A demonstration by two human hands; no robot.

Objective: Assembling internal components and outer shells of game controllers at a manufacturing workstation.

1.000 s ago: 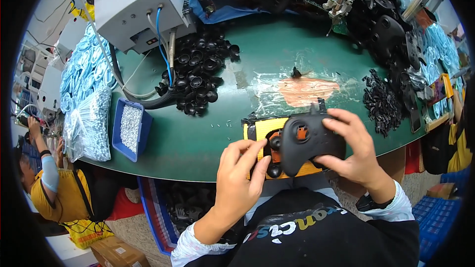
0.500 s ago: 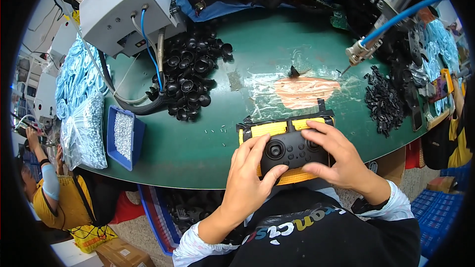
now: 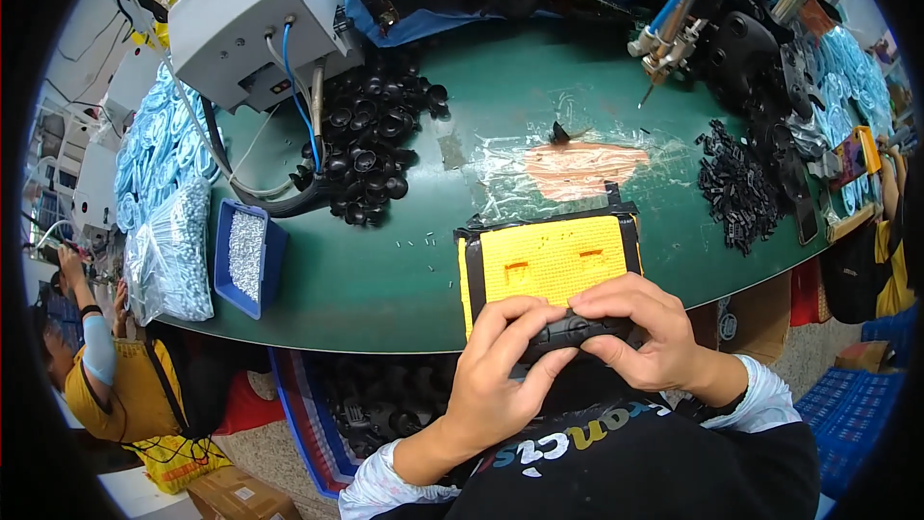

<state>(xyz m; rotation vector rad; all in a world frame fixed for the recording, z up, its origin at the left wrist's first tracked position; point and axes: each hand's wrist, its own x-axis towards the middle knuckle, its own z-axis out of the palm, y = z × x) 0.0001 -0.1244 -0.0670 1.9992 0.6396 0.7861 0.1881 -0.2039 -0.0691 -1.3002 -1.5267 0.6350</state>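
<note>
Now that the controller point(image 3: 568, 330) is lifted, grasped by both hands' point(image 3: 491, 366) point(image 3: 666, 342) fingers point(image 3: 616, 301), the yellow pad point(image 3: 553, 255) is left mostly bare.

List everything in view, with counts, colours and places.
table: one, green, centre
controller: one, black, held, lower centre
pad: one, yellow, table's near edge
cup-shaped parts: many, black, table's left
small parts: many, black, table's right
bin: one, blue, table's left
metal pieces: many, silver, inside bin
bagged pieces: many, pale blue, left of bin
machine: one, grey, upper left
hanging tool: one, metallic, upper right
crate: one, blue, below table
co-worker: one, yellow-shirted, far left
left hand: one, bare, controller's left
right hand: one, bare, controller's right
</note>
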